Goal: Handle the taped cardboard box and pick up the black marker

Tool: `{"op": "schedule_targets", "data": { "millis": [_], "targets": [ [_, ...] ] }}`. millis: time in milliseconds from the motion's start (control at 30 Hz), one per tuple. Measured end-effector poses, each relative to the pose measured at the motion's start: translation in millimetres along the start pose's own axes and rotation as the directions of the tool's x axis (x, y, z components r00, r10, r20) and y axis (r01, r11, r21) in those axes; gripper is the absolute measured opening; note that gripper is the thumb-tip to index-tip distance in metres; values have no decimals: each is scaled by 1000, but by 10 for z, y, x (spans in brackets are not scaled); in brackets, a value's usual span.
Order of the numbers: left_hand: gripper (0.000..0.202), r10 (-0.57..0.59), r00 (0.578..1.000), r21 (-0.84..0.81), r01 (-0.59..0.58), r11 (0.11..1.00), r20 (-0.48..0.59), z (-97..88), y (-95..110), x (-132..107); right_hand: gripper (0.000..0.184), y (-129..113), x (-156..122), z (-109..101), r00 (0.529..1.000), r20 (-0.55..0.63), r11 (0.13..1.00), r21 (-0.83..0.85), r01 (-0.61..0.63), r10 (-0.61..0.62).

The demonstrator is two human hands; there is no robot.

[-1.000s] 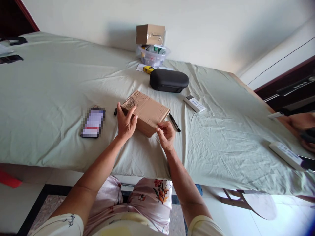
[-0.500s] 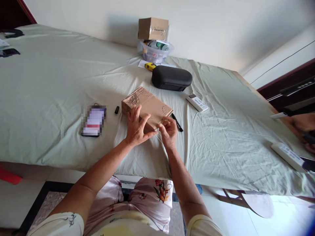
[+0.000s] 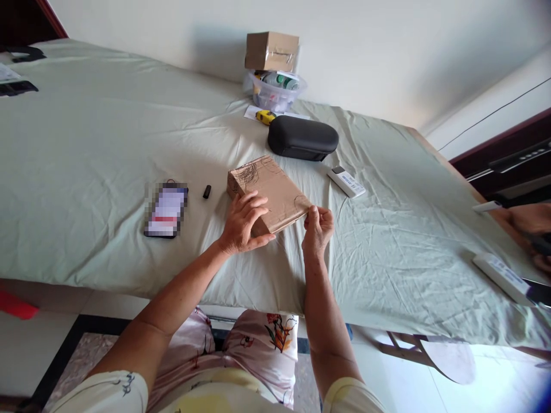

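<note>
A flat brown cardboard box (image 3: 271, 183) with pen scribbles lies on the pale green sheet (image 3: 86, 149) in front of me. My left hand (image 3: 243, 223) rests on its near left part, fingers wrapped over the top and front edge. At the box's near right corner, my right hand (image 3: 317, 226) pinches the edge between thumb and fingers. The black pen seen earlier beside the box is hidden.
A phone (image 3: 166, 209) and a small black cap (image 3: 207, 191) lie left of the box. Behind are a black case (image 3: 302, 137), a white remote (image 3: 346, 181), a yellow tape measure (image 3: 264, 116), and a plastic tub (image 3: 278, 92) with a small carton (image 3: 271, 51) on top. Another person's hand (image 3: 531, 229) and a second remote (image 3: 501, 271) are at the right.
The box has turned and shifted right. My left hand slid from its far left corner to the near edge, and my right hand moved to the right corner.
</note>
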State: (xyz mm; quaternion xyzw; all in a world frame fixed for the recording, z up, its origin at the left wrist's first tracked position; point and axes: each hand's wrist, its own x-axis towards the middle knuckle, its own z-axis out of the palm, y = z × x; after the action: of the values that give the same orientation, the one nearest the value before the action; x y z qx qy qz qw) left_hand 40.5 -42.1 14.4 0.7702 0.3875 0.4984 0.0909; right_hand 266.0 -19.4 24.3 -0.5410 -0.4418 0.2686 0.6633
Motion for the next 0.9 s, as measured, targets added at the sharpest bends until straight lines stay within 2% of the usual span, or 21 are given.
{"op": "schedule_targets", "data": {
  "millis": [100, 233, 367, 433, 533, 633, 733, 833, 900],
  "targets": [
    [54, 2, 1000, 14, -2, 1000, -25, 11, 6, 0, 58, 23, 26, -15, 1000, 22, 999, 42, -22, 21],
    [56, 60, 997, 56, -58, 997, -43, 26, -6, -4, 57, 83, 66, -33, 996, 67, 991, 113, -70, 62],
    [59, 98, 995, 127, -94, 987, -32, 6, -47, 4, 55, 170, 105, -60, 983, 137, 980, 138, -140, 121],
    [59, 94, 996, 150, -94, 984, 5, -9, -66, 6, 53, 218, 118, -77, 970, 168, 976, 106, -193, 173],
    [61, 84, 995, 186, -92, 978, 51, -21, -78, 2, 44, 283, 122, -98, 953, 195, 973, -39, -228, 232],
    [68, 93, 993, 218, -106, 970, 68, -24, -68, -3, 33, 318, 100, -110, 967, 197, 942, -323, -92, 162],
    [82, 73, 989, 243, -103, 965, 127, -24, -42, -2, 30, 329, 54, -105, 966, 257, 770, -623, 136, 38],
    [100, 40, 982, 270, -89, 959, 183, -12, -15, -8, 27, 342, 12, -81, 947, 322, 611, -750, 253, 2],
    [117, 34, 980, 290, -91, 953, 197, 7, -7, -22, 26, 361, -1, -69, 943, 332, 574, -772, 273, -2]
  ]
}}
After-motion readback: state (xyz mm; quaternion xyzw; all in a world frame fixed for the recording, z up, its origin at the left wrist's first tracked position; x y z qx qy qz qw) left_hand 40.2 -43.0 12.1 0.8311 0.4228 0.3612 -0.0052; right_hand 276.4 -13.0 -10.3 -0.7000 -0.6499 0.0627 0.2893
